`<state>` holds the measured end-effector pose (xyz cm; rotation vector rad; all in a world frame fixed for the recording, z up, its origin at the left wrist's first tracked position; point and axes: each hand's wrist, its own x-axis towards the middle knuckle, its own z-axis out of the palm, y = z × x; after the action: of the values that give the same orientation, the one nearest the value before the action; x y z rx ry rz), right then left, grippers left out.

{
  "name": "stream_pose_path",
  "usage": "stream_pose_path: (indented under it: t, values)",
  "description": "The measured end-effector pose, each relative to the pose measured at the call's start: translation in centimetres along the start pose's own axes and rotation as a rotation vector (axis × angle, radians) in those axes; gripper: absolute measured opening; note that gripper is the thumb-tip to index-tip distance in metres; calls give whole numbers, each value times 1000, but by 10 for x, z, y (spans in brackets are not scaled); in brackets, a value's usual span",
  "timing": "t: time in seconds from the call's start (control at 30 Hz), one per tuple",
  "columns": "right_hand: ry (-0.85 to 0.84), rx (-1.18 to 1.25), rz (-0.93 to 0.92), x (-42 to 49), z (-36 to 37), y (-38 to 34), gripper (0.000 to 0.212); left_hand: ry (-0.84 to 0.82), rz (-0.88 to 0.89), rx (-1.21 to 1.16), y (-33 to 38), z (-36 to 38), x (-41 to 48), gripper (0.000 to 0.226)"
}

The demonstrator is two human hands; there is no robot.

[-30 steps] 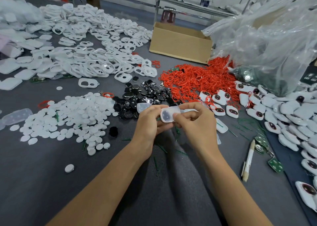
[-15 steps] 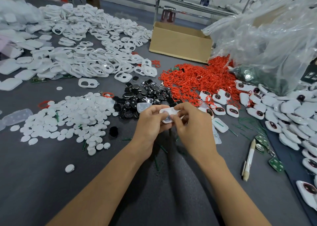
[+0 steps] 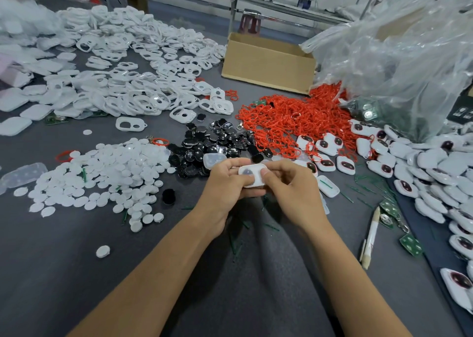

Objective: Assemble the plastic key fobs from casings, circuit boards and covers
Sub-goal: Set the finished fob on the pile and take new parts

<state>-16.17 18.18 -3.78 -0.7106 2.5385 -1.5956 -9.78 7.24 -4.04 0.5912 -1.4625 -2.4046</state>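
both hands met over the near middle of the grey table (image 3: 76, 272), and between them was one white key fob (image 3: 252, 175), held just above the cloth. the left hand (image 3: 226, 186) gripped the fob's left side with curled fingers. the right hand (image 3: 291, 190) pinched its right end, thumb pressed on the upper face and the other fingers tucked under. a dark oval patch showed on the far part of that face. whether the two halves were fully seated could not be told.

just beyond the left hand lay a translucent cover (image 3: 213, 160), touching the near edge of a heap of black covers (image 3: 217, 139). left of that heap spread a pile of white round discs (image 3: 102, 172), with one stray disc (image 3: 103, 251) lying nearer and well apart. farther off on the left lay a wide drift of white casing frames (image 3: 133, 85). right of the black heap lay a mound of red rings (image 3: 294, 116), and behind it, at the far side, stood an open cardboard box (image 3: 266, 65).

a large clear plastic bag (image 3: 399, 62) slumped at the far right. assembled fobs (image 3: 422, 172) with dark windows were strewn along the right edge. a single white casing (image 3: 329, 186) lay just beside the right hand. nearer on the right lay a pen (image 3: 371, 236), with a green circuit board (image 3: 410, 244) close to its right.
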Motion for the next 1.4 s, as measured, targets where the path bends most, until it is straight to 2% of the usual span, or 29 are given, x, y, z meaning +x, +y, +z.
stream_pose_path:
  t: [0.1,0.23,0.33,0.47,0.6,0.87,1.0,1.23,1.3,1.4]
  values:
    - [28,147,91,1,-1,0,15,-6,-23,-70,0,1,-1,35]
    - [59,345,164,-1,-3,-1,4,-66,7,-100,-3,-2,-3,40]
    - [53,383,181,-3,-4,-3,3,-84,31,-40,-6,-4,-3,39]
    - [67,392,191,-4,-5,-5,4,-87,68,52,-8,-4,-4,49]
    - [48,387,177,-3,-5,-6,3,-80,86,48,-7,-2,-5,50]
    - [144,127,74,4,-14,-4,3,-83,79,36,-8,-2,-3,44]
    - [192,-30,-71,4,-14,-13,9,-77,79,69,-10,-2,-1,42]
    - [93,-238,-304,4,-7,-38,14,-94,107,32,-12,-5,0,38]
    - [115,-369,-275,5,-32,-26,15,-60,103,43,-11,-6,1,40]
    - [312,-671,-17,3,-101,11,29,-44,99,50,-10,-5,1,41]
